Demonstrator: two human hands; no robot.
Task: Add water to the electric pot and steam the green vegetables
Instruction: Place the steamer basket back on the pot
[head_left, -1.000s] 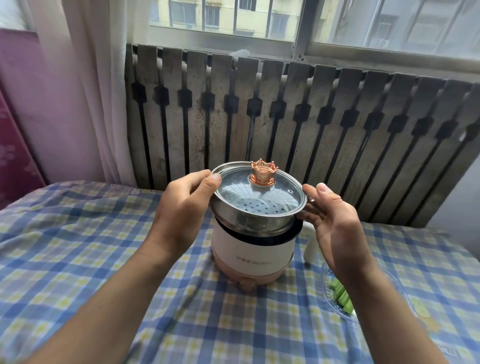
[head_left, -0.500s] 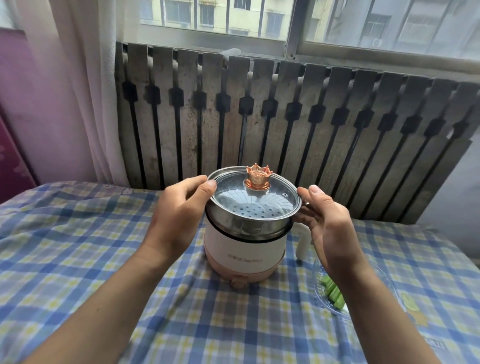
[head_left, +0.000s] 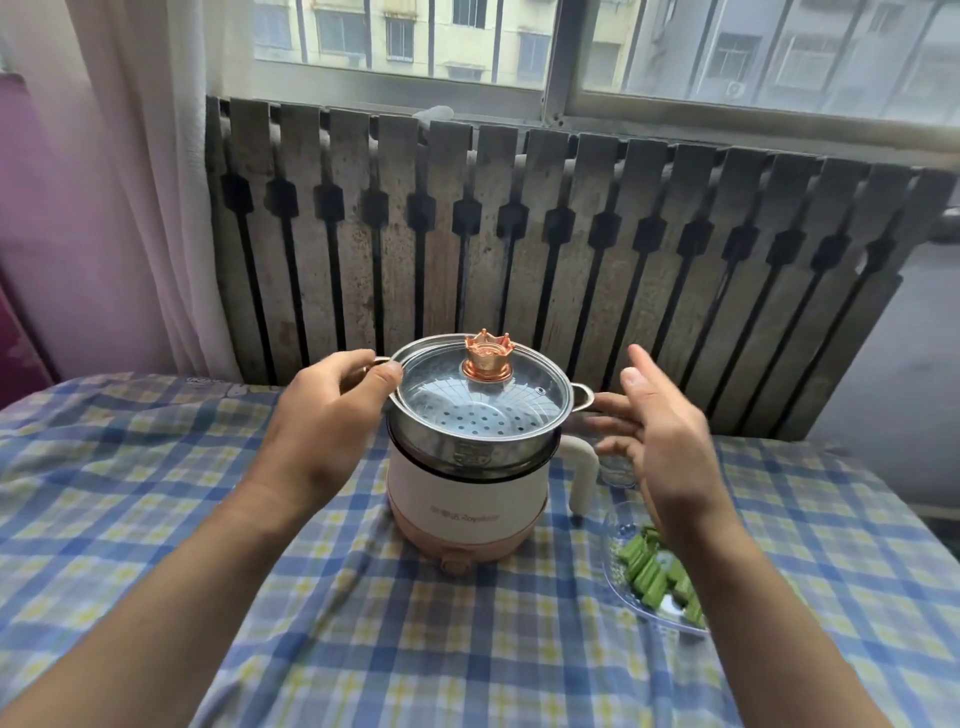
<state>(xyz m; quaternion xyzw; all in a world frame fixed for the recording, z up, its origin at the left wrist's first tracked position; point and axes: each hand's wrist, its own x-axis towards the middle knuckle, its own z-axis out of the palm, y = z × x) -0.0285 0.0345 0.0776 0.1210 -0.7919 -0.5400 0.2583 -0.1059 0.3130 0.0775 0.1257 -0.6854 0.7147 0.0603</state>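
I see the electric pot (head_left: 467, 512) standing near the middle of the checked tablecloth (head_left: 130, 499), white above and pink at the base, its knob facing me. A steel steamer basket (head_left: 467, 441) sits in its rim, and a glass lid (head_left: 480, 400) with a copper crown knob (head_left: 488, 353) closes the basket; the perforated floor shows through the glass.

My left hand (head_left: 324, 415) is curled narrow on the basket's left side handle, thumb at the lid's rim and fingers wrapped behind. My right hand (head_left: 660, 436) is spread wide and blurred, just right of the basket's right handle (head_left: 584, 397); I cannot tell whether any fingertip touches it. The pot's white handle (head_left: 582, 475) hangs down on the right, below that hand.

The green vegetables (head_left: 657, 571) lie cut on a clear plate (head_left: 618, 571) to the right of the pot, near the cloth's near-right part, partly hidden under my right forearm. A clear glass (head_left: 618, 470) stands just beyond the plate, behind my fingers.

Left of the pot the cloth runs bare to the curtain (head_left: 156, 182). Behind the pot a slatted wooden panel (head_left: 519, 249) rises close at the table's far edge. The near cloth in front of the pot lies bare between my forearms.
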